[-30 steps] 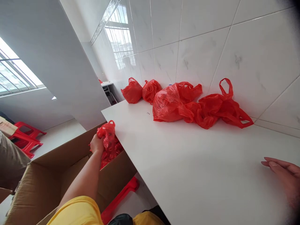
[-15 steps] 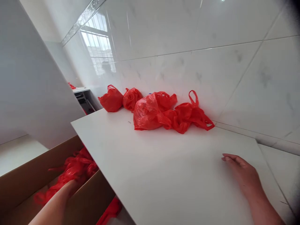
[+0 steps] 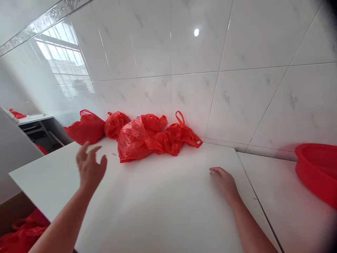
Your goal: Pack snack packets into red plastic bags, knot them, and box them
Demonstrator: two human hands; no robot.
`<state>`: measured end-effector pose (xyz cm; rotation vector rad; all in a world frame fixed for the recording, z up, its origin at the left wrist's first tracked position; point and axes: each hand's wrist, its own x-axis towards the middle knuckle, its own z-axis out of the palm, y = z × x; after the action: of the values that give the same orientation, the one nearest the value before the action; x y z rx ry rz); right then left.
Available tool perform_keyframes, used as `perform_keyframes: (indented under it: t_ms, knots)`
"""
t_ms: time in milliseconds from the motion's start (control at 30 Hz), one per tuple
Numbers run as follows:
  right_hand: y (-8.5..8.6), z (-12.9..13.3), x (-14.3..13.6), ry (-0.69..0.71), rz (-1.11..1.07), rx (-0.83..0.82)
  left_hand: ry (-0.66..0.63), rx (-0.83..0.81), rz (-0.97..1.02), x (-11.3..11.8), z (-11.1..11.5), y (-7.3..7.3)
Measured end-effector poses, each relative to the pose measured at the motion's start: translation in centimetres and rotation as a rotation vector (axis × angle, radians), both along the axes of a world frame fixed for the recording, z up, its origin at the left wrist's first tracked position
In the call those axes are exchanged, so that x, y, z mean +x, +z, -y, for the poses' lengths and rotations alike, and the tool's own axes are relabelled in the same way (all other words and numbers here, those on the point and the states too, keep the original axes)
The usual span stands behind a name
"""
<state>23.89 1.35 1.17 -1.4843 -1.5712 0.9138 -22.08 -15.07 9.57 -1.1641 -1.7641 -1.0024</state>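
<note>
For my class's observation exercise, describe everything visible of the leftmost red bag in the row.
The red bag looks like thin, crinkled plastic, bulging, its contents hidden. A loop handle stands on top. It sits on the white table near the tiled wall, apparently meeting the next bag on its right. The open left hand is in front; whether they touch is unclear.

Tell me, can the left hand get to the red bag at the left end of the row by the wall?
Probably yes: the left hand looks empty, its fingers are spread, and nothing seems to stand between it and the red bag.
</note>
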Motion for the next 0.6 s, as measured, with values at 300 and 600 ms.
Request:
perform_keyframes:
  t_ms: [300, 600]
  knots:
    - [0.6, 0.4, 0.1, 0.032, -0.065, -0.001, -0.679, -0.677, -0.119, 17.0, -14.1, -4.0]
    - [0.6, 0.2, -0.2, 0.081, -0.042, 0.067, -0.597, -0.823, 0.047, 24.4, -14.4, -7.5]
